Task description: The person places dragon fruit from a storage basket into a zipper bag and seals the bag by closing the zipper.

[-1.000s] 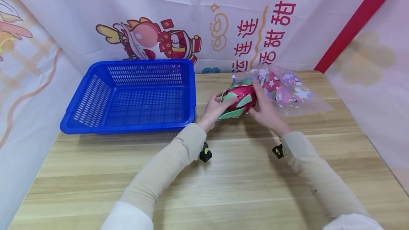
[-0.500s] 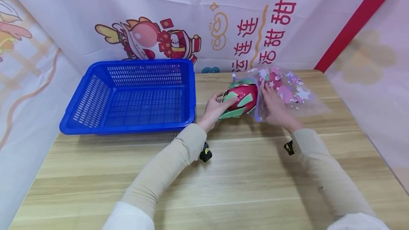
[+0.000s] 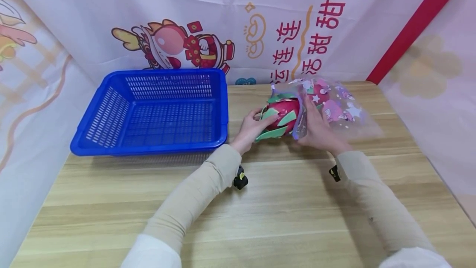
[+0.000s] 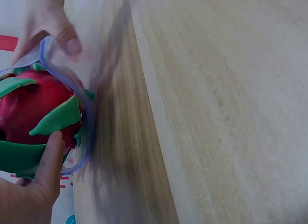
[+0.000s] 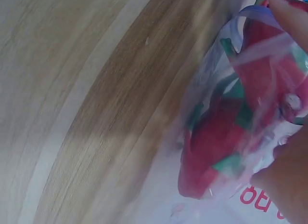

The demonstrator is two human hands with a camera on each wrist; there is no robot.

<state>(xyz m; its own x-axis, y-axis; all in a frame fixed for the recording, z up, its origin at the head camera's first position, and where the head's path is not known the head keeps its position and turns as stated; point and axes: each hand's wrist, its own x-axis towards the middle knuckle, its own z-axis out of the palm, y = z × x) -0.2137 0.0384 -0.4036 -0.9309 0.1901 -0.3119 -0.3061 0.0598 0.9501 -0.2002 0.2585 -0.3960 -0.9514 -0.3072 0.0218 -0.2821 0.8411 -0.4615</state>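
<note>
One pitaya (image 3: 284, 107), between hands (image 3: 248, 130) (image 3: 320, 130), partly bagged

Glossy fruit (image 3: 284, 111), see-thru plstc bag (image 3: 336, 111), wd tbl (image 3: 282, 206)

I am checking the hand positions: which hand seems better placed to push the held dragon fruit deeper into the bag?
Probably the left hand: it holds the uncovered end of the dragon fruit, while the right hand is on the plastic bag, near its mouth.
</note>
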